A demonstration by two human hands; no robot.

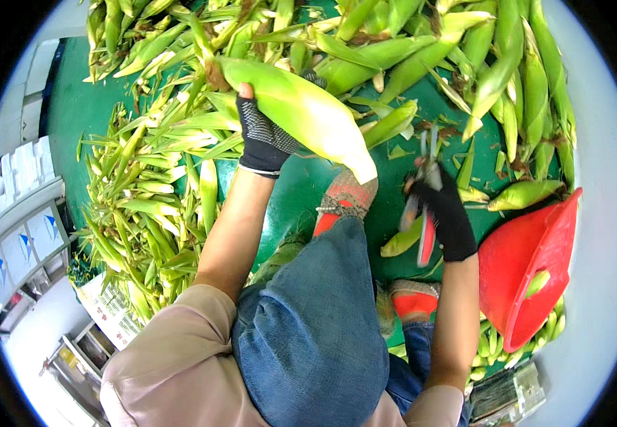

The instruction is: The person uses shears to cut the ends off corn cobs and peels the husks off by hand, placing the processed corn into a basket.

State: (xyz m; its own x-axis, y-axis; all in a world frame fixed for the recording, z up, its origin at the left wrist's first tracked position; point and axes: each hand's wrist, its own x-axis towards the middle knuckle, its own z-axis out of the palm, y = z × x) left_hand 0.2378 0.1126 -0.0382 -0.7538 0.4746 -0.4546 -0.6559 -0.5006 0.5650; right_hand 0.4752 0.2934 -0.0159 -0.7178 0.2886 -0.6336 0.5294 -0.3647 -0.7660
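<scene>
My left hand (266,136), in a black fingerless glove with pale grip dots, holds a large ear of corn (298,109) in its green husk. The brown silk end points up and left; the pale stalk end points down and right over my shoe (348,195). In a black glove, my right hand (447,213) grips what looks like pruning shears (427,229) with red and grey handles, blades upward and apart from the corn. Motion blurs this hand and tool. Under the shears lies a small husk-covered piece (402,243).
A heap of stripped husks (148,213) spreads along the left. Unhusked ears (506,58) are piled at the far side and right on the green floor (282,197). At right, a tilted red plastic basin (516,256) stands near small green ears (492,347) by the pale wall (602,213).
</scene>
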